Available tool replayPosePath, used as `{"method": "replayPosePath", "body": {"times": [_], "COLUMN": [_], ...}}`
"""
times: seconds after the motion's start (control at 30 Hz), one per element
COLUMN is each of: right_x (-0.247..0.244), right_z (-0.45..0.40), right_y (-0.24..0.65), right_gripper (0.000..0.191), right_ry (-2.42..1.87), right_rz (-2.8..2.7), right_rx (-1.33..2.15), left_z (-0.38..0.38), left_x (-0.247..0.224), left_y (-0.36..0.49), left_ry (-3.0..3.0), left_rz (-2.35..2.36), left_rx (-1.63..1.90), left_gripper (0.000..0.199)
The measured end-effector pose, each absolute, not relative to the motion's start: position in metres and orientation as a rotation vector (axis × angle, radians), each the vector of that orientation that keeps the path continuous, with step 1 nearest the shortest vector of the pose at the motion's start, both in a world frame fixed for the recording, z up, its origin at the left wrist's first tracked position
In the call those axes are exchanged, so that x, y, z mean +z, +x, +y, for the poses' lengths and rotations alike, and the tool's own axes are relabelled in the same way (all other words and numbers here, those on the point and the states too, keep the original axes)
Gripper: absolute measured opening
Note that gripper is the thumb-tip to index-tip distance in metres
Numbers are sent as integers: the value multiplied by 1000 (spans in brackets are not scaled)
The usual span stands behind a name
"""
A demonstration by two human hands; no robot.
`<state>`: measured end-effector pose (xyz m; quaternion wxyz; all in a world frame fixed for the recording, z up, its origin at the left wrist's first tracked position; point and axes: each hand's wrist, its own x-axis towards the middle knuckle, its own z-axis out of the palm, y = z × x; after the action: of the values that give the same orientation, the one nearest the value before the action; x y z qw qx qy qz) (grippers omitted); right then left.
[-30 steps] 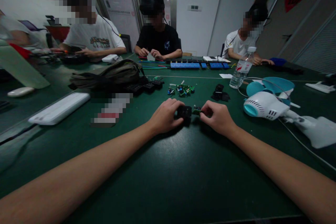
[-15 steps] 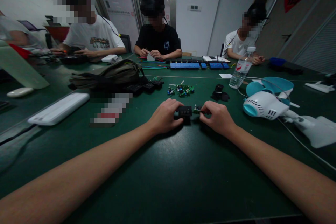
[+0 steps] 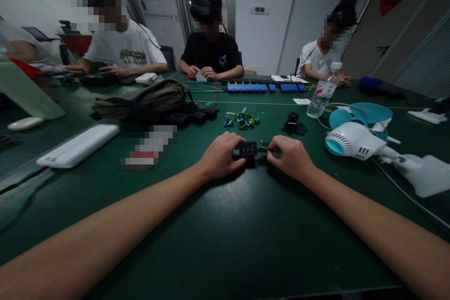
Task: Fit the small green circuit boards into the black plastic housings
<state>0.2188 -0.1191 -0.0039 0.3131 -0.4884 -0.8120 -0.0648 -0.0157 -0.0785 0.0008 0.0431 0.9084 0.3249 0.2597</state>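
Note:
My left hand (image 3: pixel 222 154) pinches a small black box (image 3: pixel 248 149) with pale lettering on its face. Close to its right side, my right hand (image 3: pixel 291 155) grips a small green circuit board (image 3: pixel 263 146) between thumb and fingertips. Only a narrow gap shows between box and board. Beyond my hands lies a loose pile of green circuit boards (image 3: pixel 246 119). Several black boxes (image 3: pixel 193 116) sit at the left of that pile, and small black parts (image 3: pixel 294 124) lie to its right.
A white and turquoise fan (image 3: pixel 358 140) and a bottle (image 3: pixel 321 93) stand at the right. On the left are a white device (image 3: pixel 79 145), a dark bag (image 3: pixel 147 101) and a blurred packet (image 3: pixel 149 147). People sit across the table (image 3: pixel 225 239), behind blue strips (image 3: pixel 248 87).
The lettering on the black box shows more clearly now. Both hands keep nearly the same place and hold.

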Motion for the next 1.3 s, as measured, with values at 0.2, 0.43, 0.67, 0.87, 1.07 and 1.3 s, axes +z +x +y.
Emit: {"method": "replayPosePath", "body": {"times": [0.2, 0.43, 0.67, 0.87, 1.07, 1.3], "right_x": [-4, -4, 0, 5, 5, 5], "right_z": [-119, -119, -121, -123, -123, -122], "right_y": [219, 219, 217, 216, 215, 215], "right_gripper": [11, 11, 12, 11, 11, 8], "right_ry": [-1305, -1297, -1302, -1314, -1315, -1406], "right_rz": [-2147, -2152, -2083, -2021, -1978, -1901], "right_rx": [-163, -142, 17, 169, 219, 241], "left_z": [-77, -77, -78, -77, -77, -78], "left_x": [0, -1, -1, -2, -1, 0], "left_y": [-16, -17, -17, -18, -17, -17], "left_ry": [2778, 2783, 2775, 2789, 2801, 2776], "left_rz": [974, 963, 976, 977, 995, 1063], "left_rx": [788, 783, 822, 847, 851, 831], "left_gripper": [29, 29, 32, 32, 34, 31]}}
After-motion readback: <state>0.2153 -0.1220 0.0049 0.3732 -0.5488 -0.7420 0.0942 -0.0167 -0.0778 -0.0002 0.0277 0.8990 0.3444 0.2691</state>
